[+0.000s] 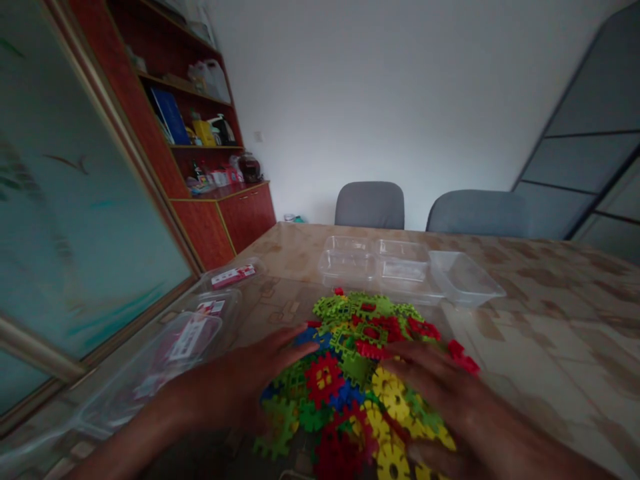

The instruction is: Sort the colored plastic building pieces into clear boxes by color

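A heap of plastic interlocking building pieces lies on the table in front of me, in green, red, yellow and blue. My left hand [250, 380] is at the heap's left side, fingers stretched out over the blue pieces [323, 339]. On the right, my right hand [435, 387] spreads over the yellow pieces [393, 397], fingers apart and touching or just above them. Between the hands sits a red square piece [325, 379] with a yellow centre. Light green pieces [370, 307] top the far side. Neither hand grips a piece that I can see.
Clear plastic containers [403, 260] stand behind the heap, with a translucent tub [465, 277] at their right. Clear lids or boxes with labels [187, 337] lie at the left. Two grey chairs [370, 203] stand beyond the patterned table [550, 333]. Shelves [200, 93] rise at back left.
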Tool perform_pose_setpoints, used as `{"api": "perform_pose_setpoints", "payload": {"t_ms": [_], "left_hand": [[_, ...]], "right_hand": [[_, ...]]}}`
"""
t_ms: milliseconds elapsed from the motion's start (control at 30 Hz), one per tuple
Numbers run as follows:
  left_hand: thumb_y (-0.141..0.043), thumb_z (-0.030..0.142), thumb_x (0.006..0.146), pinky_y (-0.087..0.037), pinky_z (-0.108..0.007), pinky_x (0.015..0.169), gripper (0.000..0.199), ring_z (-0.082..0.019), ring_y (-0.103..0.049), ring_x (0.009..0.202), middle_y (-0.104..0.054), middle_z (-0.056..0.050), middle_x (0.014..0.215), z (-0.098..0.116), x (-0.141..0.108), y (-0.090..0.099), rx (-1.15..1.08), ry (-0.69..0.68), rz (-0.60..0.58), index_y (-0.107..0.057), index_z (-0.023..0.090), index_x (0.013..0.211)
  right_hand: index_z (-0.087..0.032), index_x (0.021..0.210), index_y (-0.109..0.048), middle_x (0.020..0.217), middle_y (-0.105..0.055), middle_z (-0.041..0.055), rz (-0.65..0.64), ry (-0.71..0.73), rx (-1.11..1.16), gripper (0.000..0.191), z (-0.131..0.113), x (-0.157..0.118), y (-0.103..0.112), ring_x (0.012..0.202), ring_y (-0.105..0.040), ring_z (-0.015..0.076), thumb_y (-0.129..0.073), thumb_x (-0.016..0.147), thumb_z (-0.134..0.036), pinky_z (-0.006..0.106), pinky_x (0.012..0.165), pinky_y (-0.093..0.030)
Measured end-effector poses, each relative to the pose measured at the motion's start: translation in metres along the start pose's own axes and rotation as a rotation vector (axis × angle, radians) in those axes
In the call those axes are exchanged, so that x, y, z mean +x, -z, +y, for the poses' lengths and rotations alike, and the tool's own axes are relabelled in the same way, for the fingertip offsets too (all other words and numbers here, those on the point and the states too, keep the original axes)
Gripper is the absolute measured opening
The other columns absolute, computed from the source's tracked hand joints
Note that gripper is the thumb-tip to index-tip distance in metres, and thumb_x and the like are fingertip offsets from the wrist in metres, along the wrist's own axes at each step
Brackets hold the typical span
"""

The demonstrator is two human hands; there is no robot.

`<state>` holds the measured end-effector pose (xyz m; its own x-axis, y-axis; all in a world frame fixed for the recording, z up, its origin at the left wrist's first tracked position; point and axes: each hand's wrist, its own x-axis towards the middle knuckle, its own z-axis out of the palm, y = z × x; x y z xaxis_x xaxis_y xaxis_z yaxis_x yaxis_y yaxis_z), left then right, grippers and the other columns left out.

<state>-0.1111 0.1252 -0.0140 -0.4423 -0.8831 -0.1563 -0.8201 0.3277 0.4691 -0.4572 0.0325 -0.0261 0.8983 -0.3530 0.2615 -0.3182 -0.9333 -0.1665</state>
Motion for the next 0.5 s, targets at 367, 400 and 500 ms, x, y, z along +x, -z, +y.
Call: {"api": "perform_pose_setpoints", "payload": {"t_ms": [367, 400, 500], "left_hand": [[-0.083, 0.023, 0.071, -0.027, -0.051, 0.115, 0.11, -0.033, -0.02, 0.143, -0.013, -0.013, 0.159, 0.009, 0.035, -0.042, 0.007, 0.06, 0.174, -0.01, 0.028, 0.154], [-0.081, 0.027, 0.074, -0.027, -0.052, 0.115, 0.106, -0.033, -0.02, 0.143, -0.015, -0.014, 0.158, 0.011, 0.037, -0.04, 0.011, 0.075, 0.191, -0.011, 0.026, 0.154], [-0.072, 0.041, 0.083, -0.029, -0.051, 0.114, 0.087, -0.033, -0.026, 0.141, -0.023, -0.013, 0.156, 0.013, 0.038, -0.032, 0.029, 0.075, 0.211, -0.022, 0.025, 0.152]], "right_hand": [[-0.023, 0.136, -0.051, 0.143, -0.045, 0.0128, 0.076, 0.061, -0.105, 0.053, -0.01, 0.022, -0.049, 0.131, -0.041, 0.033, -0.066, 0.085, -0.016, 0.053, 0.101, -0.046], [-0.022, 0.136, -0.051, 0.143, -0.045, 0.0123, 0.091, 0.036, -0.088, 0.052, -0.006, 0.021, -0.045, 0.131, -0.042, 0.0328, -0.064, 0.086, -0.015, 0.053, 0.101, -0.045], [-0.023, 0.133, -0.053, 0.137, -0.051, 0.0088, 0.085, -0.005, 0.033, 0.041, 0.005, 0.019, -0.026, 0.124, -0.049, 0.0283, -0.057, 0.093, -0.018, 0.047, 0.101, -0.047]]}}
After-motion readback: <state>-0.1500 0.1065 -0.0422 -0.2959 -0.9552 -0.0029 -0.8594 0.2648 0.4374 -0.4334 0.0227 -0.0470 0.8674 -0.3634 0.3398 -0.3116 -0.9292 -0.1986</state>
